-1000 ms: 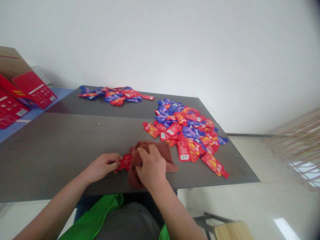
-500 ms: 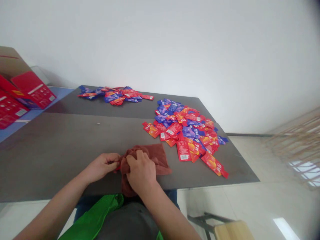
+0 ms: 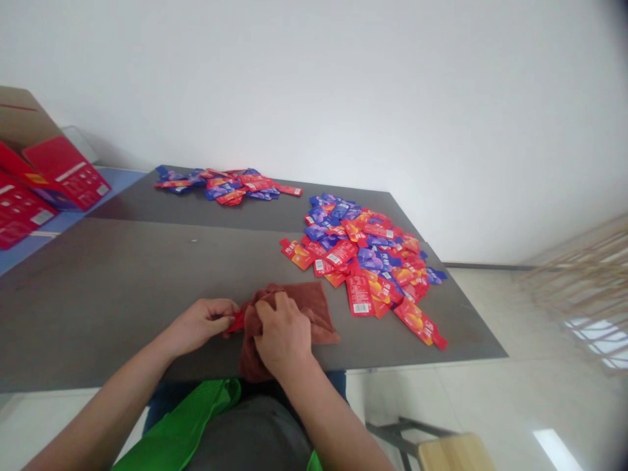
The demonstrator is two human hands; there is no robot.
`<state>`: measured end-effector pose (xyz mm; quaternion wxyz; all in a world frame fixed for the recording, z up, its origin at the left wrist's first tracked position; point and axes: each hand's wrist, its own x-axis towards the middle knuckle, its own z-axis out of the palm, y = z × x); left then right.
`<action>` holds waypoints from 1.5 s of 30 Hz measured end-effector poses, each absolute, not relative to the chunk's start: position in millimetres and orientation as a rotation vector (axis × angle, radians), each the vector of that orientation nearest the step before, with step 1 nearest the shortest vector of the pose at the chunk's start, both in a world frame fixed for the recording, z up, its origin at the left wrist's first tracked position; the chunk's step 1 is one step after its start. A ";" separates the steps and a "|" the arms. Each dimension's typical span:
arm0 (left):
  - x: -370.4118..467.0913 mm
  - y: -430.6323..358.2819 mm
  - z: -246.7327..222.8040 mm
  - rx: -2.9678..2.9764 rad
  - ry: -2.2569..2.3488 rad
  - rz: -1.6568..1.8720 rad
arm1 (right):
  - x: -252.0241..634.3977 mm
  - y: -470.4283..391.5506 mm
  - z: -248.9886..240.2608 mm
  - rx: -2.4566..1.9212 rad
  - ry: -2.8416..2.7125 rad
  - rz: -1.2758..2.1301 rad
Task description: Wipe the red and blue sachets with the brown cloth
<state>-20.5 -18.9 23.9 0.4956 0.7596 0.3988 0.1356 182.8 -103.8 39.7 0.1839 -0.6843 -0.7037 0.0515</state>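
Note:
Near the front edge of the dark table, my left hand point(image 3: 209, 322) pinches one end of a red packet point(image 3: 237, 321). The rest of that packet is covered by a brown cloth point(image 3: 314, 307). My right hand point(image 3: 284, 330) is closed on the bunched cloth, over the packet, with its fingers curled into the folds. Part of the cloth lies flat to the right, and another part hangs toward the table edge. To the right spreads a loose pile of red, orange and purple packets point(image 3: 360, 255) with fruit pictures.
At the back of the table point(image 3: 122, 275) lies a second, smaller heap of similar packets point(image 3: 230, 184). Open red cardboard boxes point(image 3: 69, 173) stand at the far left on a blue surface. A wooden-topped stool point(image 3: 456, 451) stands on the floor at lower right.
My right hand and the cloth have shifted slightly right, away from my left hand. More of the red packet shows between the hands.

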 end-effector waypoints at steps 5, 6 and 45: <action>-23.6 -18.8 21.4 1.884 0.963 0.340 | 217.7 -89.5 30.0 -2.282 -1.763 0.103; -24.9 -18.3 21.4 1.878 0.952 0.357 | 224.1 -88.0 32.9 -2.310 -1.725 0.090; -24.1 -7.2 28.2 1.630 0.978 0.193 | 196.6 -154.8 13.9 -1.810 -1.631 0.248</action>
